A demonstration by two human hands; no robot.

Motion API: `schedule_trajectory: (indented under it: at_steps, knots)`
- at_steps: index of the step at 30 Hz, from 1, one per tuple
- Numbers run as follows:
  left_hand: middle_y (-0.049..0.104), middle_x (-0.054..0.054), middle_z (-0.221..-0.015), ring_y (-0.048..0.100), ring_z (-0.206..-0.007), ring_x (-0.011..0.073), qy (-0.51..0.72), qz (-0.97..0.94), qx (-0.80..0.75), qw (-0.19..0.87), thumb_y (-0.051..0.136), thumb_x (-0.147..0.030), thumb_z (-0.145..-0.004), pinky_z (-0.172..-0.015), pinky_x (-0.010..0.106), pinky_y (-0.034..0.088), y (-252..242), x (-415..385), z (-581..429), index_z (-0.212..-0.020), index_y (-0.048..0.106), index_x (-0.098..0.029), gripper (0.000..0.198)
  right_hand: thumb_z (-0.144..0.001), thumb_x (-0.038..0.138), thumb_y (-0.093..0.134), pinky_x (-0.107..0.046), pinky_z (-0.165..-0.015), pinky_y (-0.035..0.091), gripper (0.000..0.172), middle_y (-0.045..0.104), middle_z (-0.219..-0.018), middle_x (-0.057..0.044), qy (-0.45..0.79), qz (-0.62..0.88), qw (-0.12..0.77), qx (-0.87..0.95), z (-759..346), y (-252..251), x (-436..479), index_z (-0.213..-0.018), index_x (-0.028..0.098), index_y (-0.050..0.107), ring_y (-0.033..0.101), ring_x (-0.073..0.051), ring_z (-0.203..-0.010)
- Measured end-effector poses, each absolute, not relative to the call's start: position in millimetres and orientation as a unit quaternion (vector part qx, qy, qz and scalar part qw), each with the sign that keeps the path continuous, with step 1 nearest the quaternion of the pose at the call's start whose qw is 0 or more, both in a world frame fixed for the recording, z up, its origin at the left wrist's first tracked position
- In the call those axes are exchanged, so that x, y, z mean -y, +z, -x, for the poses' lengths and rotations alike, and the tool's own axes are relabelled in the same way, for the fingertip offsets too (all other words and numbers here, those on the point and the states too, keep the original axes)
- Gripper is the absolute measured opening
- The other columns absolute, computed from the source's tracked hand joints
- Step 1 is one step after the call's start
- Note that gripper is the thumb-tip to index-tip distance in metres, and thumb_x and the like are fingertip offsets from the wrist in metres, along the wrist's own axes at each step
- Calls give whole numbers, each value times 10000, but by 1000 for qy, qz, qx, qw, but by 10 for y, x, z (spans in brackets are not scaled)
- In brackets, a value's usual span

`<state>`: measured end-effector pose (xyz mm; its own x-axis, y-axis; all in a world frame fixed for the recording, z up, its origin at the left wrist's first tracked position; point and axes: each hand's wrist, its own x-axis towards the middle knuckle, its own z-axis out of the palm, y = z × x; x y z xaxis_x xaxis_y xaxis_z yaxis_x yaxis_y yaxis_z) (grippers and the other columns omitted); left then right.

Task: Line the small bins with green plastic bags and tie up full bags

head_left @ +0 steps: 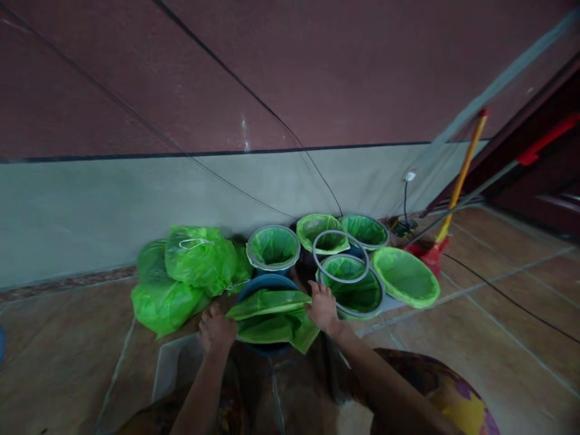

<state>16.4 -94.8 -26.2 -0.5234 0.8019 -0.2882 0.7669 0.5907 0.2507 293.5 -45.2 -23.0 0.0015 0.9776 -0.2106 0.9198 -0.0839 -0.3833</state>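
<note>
Two hands hold one green bag over the mouth of the blue bin, which stands on the tiled floor. The left hand closes its fingers on the bag's left edge at the bin's near-left side. The right hand keeps its fingers together, curled over the bag's right edge at the bin's right side. The bag is plain and lies half folded across the bin.

Just behind the blue bin stands a lined bin with a grey rim. To the right of the blue bin are more lined bins, and a loose grey ring rests on them. Left of the blue bin lie full tied bags. Far to its right a broom with a yellow handle leans.
</note>
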Motion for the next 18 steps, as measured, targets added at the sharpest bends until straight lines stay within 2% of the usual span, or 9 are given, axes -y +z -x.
schedule_trajectory:
  at_steps: [1,3,7,9,11,13,16,18]
  knots:
    - [413,256,-1543,433,-1391,411,47,-480,-860,169,472,-263,-860,-1077,560,391,-264,899,-264,-1476,404,-94,643,-775,208,652,-481,-1128,333,725,468,-1487,-187,197,669,58,714,-2832,-210,443,-1469,158,449,419,-341,-1363]
    - [409,184,-1571,410,-1411,359,29,-569,-810,139,500,-167,-818,-1130,537,334,-282,827,-431,-1446,473,-164,628,-755,223,682,-472,-1161,288,689,493,-1475,-156,184,586,30,789,-2634,-200,430,-1423,178,517,409,-330,-1361]
    - [580,138,-1425,486,-1343,305,-22,-663,-730,163,505,-60,-769,-1151,504,288,-396,758,-561,-1202,682,-198,487,-823,182,585,-471,-1080,367,356,643,-1265,-172,199,526,-50,825,-2396,-333,394,-1158,143,701,510,-329,-1250]
    - [669,122,-1291,535,-1285,289,-27,-676,-712,187,493,-64,-796,-1147,489,285,-473,721,-538,-1063,731,-205,384,-862,156,521,-451,-1035,399,278,685,-1178,-173,204,537,-56,817,-2380,-449,335,-1024,136,745,552,-320,-1200]
    - [714,122,-1189,575,-1229,286,-19,-677,-708,203,480,-122,-856,-1122,466,316,-539,652,-481,-996,740,-196,304,-867,171,530,-398,-986,430,247,724,-1090,-150,244,554,-22,796,-2409,-566,222,-940,148,765,610,-282,-1103]
    - [738,115,-1133,627,-1149,267,-13,-669,-712,212,460,-205,-914,-1055,408,388,-578,535,-405,-1009,730,-190,286,-842,206,585,-320,-877,468,198,751,-947,-95,329,571,40,751,-2454,-668,50,-899,164,770,653,-216,-928]
    - [764,78,-1023,684,-958,205,46,-646,-714,266,440,-267,-945,-888,301,460,-590,277,-272,-1033,723,-191,306,-769,231,655,-246,-668,448,150,703,-726,-21,460,588,153,648,-2502,-779,-273,-841,148,758,598,-140,-679]
    - [759,45,-891,674,-827,176,118,-612,-712,324,455,-273,-930,-785,269,462,-600,78,-184,-974,736,-184,298,-712,238,692,-241,-602,414,160,657,-659,-12,504,590,225,589,-2508,-826,-476,-797,112,742,540,-120,-602]
